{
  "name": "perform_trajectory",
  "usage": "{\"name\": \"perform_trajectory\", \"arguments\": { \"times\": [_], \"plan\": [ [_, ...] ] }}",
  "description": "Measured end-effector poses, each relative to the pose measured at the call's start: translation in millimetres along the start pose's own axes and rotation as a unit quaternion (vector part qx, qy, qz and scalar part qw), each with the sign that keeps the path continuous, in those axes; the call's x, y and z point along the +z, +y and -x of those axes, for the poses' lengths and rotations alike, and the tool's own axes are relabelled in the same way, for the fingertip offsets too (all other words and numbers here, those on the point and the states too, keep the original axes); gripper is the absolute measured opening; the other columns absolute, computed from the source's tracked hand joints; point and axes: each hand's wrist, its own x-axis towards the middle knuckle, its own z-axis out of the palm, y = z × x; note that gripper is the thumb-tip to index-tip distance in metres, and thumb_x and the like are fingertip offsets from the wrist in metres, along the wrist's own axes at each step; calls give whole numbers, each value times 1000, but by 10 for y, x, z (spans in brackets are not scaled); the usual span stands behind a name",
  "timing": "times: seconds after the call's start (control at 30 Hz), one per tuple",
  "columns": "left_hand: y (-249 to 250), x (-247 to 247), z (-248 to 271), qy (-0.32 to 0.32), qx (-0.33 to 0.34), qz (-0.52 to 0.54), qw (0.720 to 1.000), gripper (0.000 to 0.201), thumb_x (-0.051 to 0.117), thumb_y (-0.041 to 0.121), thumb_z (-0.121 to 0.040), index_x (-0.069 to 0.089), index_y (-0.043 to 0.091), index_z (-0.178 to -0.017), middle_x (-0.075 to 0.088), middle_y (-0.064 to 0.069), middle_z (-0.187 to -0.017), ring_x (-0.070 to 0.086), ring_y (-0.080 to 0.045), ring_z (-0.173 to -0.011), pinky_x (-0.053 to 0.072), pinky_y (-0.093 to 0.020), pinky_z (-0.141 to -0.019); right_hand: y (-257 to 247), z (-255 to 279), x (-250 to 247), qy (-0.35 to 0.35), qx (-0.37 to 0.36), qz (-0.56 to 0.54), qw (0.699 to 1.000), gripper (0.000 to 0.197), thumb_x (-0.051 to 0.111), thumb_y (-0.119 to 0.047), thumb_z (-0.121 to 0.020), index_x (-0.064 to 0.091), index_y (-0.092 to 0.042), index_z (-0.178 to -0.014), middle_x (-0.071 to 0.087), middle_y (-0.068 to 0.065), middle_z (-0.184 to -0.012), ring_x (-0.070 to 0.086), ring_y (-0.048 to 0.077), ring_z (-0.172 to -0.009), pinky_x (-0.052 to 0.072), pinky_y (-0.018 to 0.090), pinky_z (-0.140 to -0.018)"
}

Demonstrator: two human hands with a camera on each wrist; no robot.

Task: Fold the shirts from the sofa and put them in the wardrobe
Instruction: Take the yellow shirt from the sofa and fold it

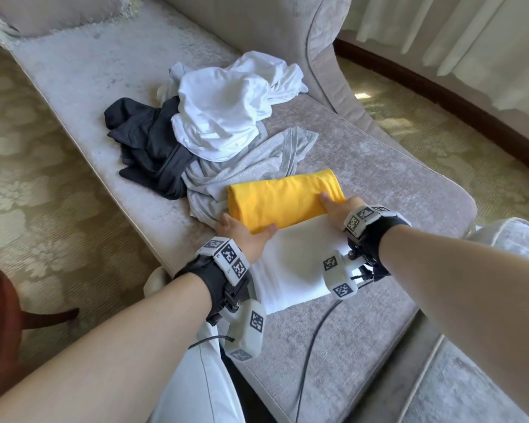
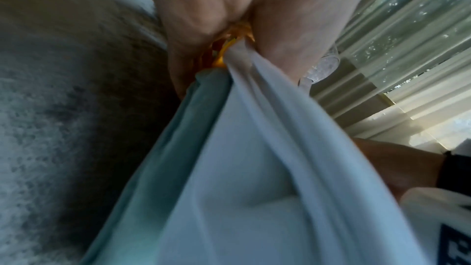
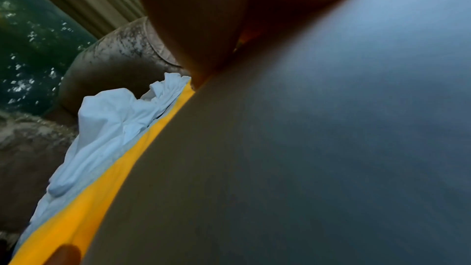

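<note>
A folded yellow shirt (image 1: 284, 199) lies on a folded white shirt (image 1: 300, 264) at the near end of the grey sofa (image 1: 104, 71). My left hand (image 1: 242, 233) grips the stack's left corner, thumb on the yellow cloth and fingers underneath. My right hand (image 1: 333, 206) grips the right side the same way. In the left wrist view my left hand (image 2: 229, 27) pinches white cloth (image 2: 254, 168) with a bit of yellow (image 2: 220, 61) showing. The right wrist view shows the white shirt (image 3: 305, 148) close up, the yellow edge (image 3: 89, 198) and my right hand (image 3: 191, 17).
Beyond the stack lies a loose heap: a crumpled white shirt (image 1: 226, 111), a black shirt (image 1: 147, 141) and a grey shirt (image 1: 251, 166). A pillow (image 1: 52, 13) sits at the sofa's far end. A wooden chair (image 1: 0, 315) stands left, curtains (image 1: 440, 25) right.
</note>
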Motion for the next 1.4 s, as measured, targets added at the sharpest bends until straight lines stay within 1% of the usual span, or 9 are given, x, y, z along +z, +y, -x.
{"name": "perform_trajectory", "arguments": {
  "times": [0.23,0.43,0.73,0.9,1.03,1.1,1.2,1.3,1.4],
  "plan": [
    [-27,32,-215,29,-33,79,996,74,53,61,-89,41,4,-134,53,-18,-132,54,-38,-116,42,-44,-98,-4,-147,-55,-30,12,-31,999,87,60,-71,-78,47,-8,-136,58,16,-123,60,35,-102,47,40,-75],
    [-47,87,-148,66,11,106,992,53,59,46,-93,43,7,-125,59,-12,-110,51,-24,-78,37,-33,-71,-1,-71,-52,-13,5,52,999,82,55,-66,-85,46,-2,-136,56,20,-127,55,37,-114,43,42,-89],
    [95,114,-5,37,93,59,993,38,64,47,-88,59,15,-109,64,-4,-96,60,-26,-85,41,-29,-73,352,253,-340,-50,-10,106,993,62,38,-43,-102,35,4,-143,39,21,-147,38,34,-136,29,37,-108],
    [95,151,-32,-8,88,11,996,46,62,52,-87,59,12,-110,66,-9,-101,62,-28,-88,50,-37,-84,535,346,-361,-51,2,47,998,60,40,-41,-102,38,3,-142,40,22,-147,38,35,-136,28,38,-108],
    [73,93,-27,-4,57,44,997,57,53,63,-87,67,11,-104,63,-7,-86,56,-26,-76,41,-31,-69,495,302,-276,8,65,-45,997,74,44,-58,-95,43,1,-140,50,21,-137,50,36,-125,38,41,-104],
    [37,44,-13,-58,45,107,992,64,55,73,-80,69,14,-102,60,-2,-77,55,-18,-69,38,-29,-62,479,240,-242,-1,94,-158,983,70,53,-50,-94,41,2,-140,49,19,-137,50,34,-125,38,38,-99],
    [-81,-78,62,-186,-35,166,968,96,67,90,-44,71,22,-111,73,-5,-99,68,-24,-93,54,-35,-84,528,223,-270,-11,104,-287,952,73,70,-42,-85,46,1,-139,55,18,-133,59,31,-110,46,35,-76],
    [-149,-176,225,-282,-62,126,949,96,88,64,-32,70,17,-113,75,-11,-102,69,-32,-101,55,-46,-88,646,275,-355,-85,96,-280,951,72,75,-49,-73,58,-5,-126,67,19,-106,65,30,-79,45,31,-60],
    [-163,-208,344,-336,-54,100,935,72,93,33,-50,66,7,-112,76,-11,-93,73,-27,-86,59,-38,-65,731,398,-411,-191,62,-228,953,61,71,-54,-75,65,-6,-112,65,16,-84,61,29,-72,45,33,-71]
  ]
}}
